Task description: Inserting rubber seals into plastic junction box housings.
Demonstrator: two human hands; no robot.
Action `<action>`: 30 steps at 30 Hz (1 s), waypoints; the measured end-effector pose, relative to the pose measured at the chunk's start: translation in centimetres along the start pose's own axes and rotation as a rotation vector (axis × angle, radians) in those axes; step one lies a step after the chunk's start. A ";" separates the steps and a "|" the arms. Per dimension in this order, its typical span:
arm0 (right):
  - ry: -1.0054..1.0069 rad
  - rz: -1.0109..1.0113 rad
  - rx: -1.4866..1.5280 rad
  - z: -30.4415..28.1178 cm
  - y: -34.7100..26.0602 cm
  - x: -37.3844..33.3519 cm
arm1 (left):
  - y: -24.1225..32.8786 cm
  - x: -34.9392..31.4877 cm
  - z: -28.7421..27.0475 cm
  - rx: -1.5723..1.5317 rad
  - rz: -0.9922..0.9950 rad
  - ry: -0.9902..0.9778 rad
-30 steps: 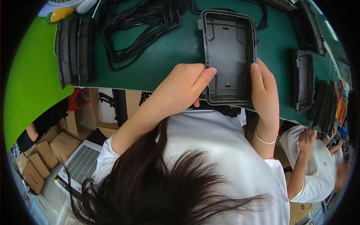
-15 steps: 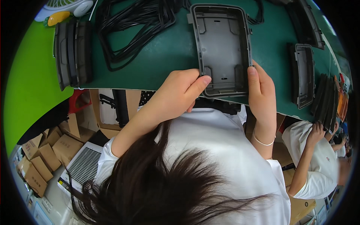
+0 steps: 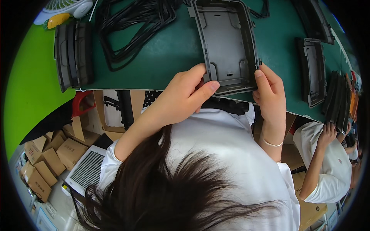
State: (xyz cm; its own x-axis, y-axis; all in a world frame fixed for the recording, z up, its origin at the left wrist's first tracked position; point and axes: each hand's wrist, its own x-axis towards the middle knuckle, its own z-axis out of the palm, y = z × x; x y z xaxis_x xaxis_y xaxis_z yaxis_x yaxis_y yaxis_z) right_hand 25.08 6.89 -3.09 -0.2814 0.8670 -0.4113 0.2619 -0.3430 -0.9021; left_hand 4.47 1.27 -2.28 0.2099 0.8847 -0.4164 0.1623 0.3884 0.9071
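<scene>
A dark grey plastic case shell, rectangular with its hollow side up, is held between my two hands over the green table. Its far edge is tilted away from me. My left hand grips the near left corner, thumb over the rim and fingers curled underneath. At the near right side my right hand pinches the wall, with the thumb on the rim. Left of the shell lies a heap of black rubber gasket loops.
Several stacked dark shells stand at the table's left. Another open shell lies to the right, near a co-worker's hand by dark strips. A small fan sits at the far left. Cardboard boxes crowd the floor.
The shell has moved slightly away from me and tilted a little. Both hands keep hold of it, the right wrist shifting slightly.
</scene>
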 end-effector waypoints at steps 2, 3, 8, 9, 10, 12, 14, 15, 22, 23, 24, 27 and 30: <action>0.012 0.054 0.055 -0.1 -0.3 0.0 | -0.1 0.1 0.0 -0.009 0.008 -0.003; -0.023 0.121 0.269 -0.2 -0.7 0.1 | -0.2 0.0 -0.2 -0.049 -0.024 0.007; 0.093 -0.095 0.274 -0.3 -1.3 0.7 | 0.6 0.3 -0.6 -0.030 -0.080 -0.008; 0.132 -0.188 -0.029 0.0 -1.3 0.7 | 0.7 0.2 -0.4 -0.024 -0.077 -0.016; 0.132 -0.272 -0.052 0.5 -0.4 1.4 | 0.8 0.4 -0.3 -0.045 -0.085 0.003; 0.123 -0.311 -0.100 0.7 -0.3 1.6 | 0.9 0.6 -0.2 -0.062 -0.086 0.002; 0.150 -0.285 -0.115 1.1 -0.4 1.6 | 0.7 0.7 -0.3 -0.072 -0.121 0.011; 0.162 -0.277 -0.172 1.4 -1.1 1.4 | 0.1 0.6 -0.4 -0.116 -0.133 0.016; 0.074 -0.361 -0.096 1.7 0.7 0.7 | -0.1 -0.6 -0.4 -0.146 -0.119 0.111; 0.093 -0.442 -0.147 2.0 0.6 0.5 | -0.2 -0.9 -0.6 -0.140 -0.130 0.098; 0.064 -0.372 -0.234 1.9 -0.1 0.1 | -0.2 -1.0 -0.6 -0.133 -0.143 0.090; 0.067 -0.334 -0.247 2.2 -0.7 0.4 | 0.9 -0.6 0.1 -0.150 -0.113 0.135; 0.153 -0.376 -0.060 1.7 1.0 1.2 | -0.5 -0.4 -0.6 -0.009 -0.156 0.089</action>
State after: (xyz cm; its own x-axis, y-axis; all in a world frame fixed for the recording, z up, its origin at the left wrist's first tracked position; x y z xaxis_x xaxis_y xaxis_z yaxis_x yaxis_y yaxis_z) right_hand 23.40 6.95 -4.67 -0.2285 0.9732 -0.0258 0.2219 0.0262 -0.9747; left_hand 3.79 0.93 -2.51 0.0962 0.8327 -0.5453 0.1773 0.5248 0.8326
